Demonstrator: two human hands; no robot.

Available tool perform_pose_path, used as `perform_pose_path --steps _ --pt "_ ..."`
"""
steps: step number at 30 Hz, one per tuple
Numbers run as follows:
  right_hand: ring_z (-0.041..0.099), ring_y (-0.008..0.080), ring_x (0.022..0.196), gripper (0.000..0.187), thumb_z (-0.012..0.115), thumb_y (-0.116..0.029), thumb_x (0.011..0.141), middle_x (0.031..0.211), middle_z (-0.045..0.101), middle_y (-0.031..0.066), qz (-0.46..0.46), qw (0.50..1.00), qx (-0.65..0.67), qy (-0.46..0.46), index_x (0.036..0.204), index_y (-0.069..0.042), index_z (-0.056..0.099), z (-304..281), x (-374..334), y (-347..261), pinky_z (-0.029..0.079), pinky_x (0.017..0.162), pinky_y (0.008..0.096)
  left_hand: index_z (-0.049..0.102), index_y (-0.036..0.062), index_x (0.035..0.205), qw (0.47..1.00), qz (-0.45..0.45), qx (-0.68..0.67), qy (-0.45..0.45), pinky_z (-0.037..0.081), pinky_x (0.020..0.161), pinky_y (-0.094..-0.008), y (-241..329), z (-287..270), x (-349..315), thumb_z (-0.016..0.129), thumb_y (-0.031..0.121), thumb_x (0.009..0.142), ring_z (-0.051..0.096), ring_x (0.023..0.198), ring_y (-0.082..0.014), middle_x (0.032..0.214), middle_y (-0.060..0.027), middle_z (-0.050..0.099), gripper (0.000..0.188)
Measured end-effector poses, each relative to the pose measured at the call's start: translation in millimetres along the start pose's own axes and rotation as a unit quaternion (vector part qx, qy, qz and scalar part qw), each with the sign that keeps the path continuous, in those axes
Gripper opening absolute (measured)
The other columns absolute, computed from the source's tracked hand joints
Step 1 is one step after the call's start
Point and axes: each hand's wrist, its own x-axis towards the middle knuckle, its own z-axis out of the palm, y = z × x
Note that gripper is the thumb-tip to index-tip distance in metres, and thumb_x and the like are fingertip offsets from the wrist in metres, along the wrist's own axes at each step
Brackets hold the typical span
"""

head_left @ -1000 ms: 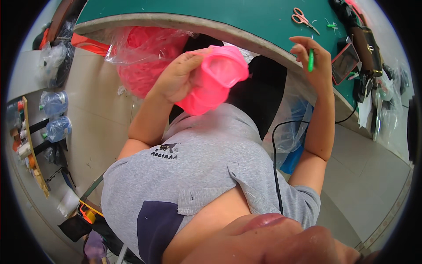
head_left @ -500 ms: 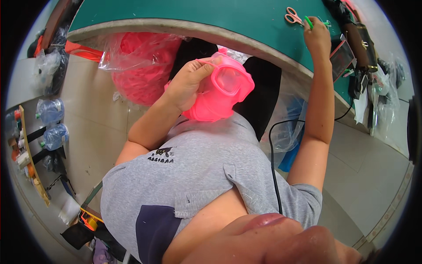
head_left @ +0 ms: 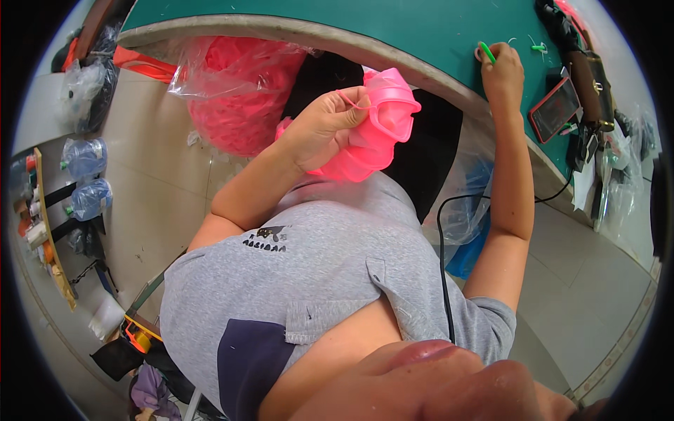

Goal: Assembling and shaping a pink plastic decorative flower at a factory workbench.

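Observation:
My left hand [head_left: 328, 126] is closed on a soft, glossy pink moulded piece [head_left: 393, 105] with a raised frame-like rim, held above my lap. Its thumb and fingers pinch one edge, where a thin pink strip loops out. Over the green tabletop, my right hand [head_left: 503, 74] is closed round a slim green stick-like tool [head_left: 487, 52], whose kind I cannot make out. Against those fingers shows a bit of the pink handle of a pair of scissors [head_left: 478, 53]; the rest of the scissors is hidden. A small green piece [head_left: 538, 48] lies just right of the hand.
A clear bag of pink pieces [head_left: 235, 91] sits below the table edge at left. At the table's right side are a phone [head_left: 554, 109] and a brown case [head_left: 588, 84]. A black cable [head_left: 463, 196] runs by my right arm. Water bottles [head_left: 88, 179] stand far left.
My right hand has come nearer with the green tool and now covers most of the scissors. The pink piece has turned in my left hand and shifted slightly right and up.

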Motion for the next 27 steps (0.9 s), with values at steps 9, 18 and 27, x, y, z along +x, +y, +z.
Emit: perform_pose_path --steps 9,18,27 --pt "0.061 0.0307 0.085 0.032 0.06 -0.026 0.086 0.089 0.064 0.0168 0.004 0.998 -0.02 -0.053 0.108 -0.003 0.06 -20 -12 52 0.046 0.074 0.0391 0.055 0.0037 0.108 0.997 -0.018 -0.052 0.045 0.051 0.084 -0.0302 -1 0 -1 0.059 0.015 0.089 0.061 0.092 -0.0138 0.101 -0.0052 0.062 0.022" --pt "0.063 0.0308 0.077 0.034 0.062 -0.027 0.086 0.083 0.065 0.0179 0.075 0.996 0.027 -0.048 0.104 0.002 0.061 -33 -20 70 0.048 0.073 0.0383 0.056 0.0057 0.105 0.997 -0.044 -0.049 0.045 0.053 0.074 -0.0253 -3 1 -2 0.058 0.016 0.09 0.062 0.083 -0.0103 0.094 -0.0025 0.063 0.018" --pt "0.061 0.0342 0.085 0.027 0.058 -0.024 0.087 0.087 0.064 0.0179 0.05 0.993 -0.025 -0.105 0.105 -0.005 0.065 -44 -16 78 0.047 0.078 0.0392 0.058 0.0058 0.101 0.997 -0.04 -0.019 0.056 0.053 0.073 -0.0243 -4 6 -4 0.058 0.017 0.09 0.062 0.081 -0.0094 0.092 -0.0025 0.063 0.016"
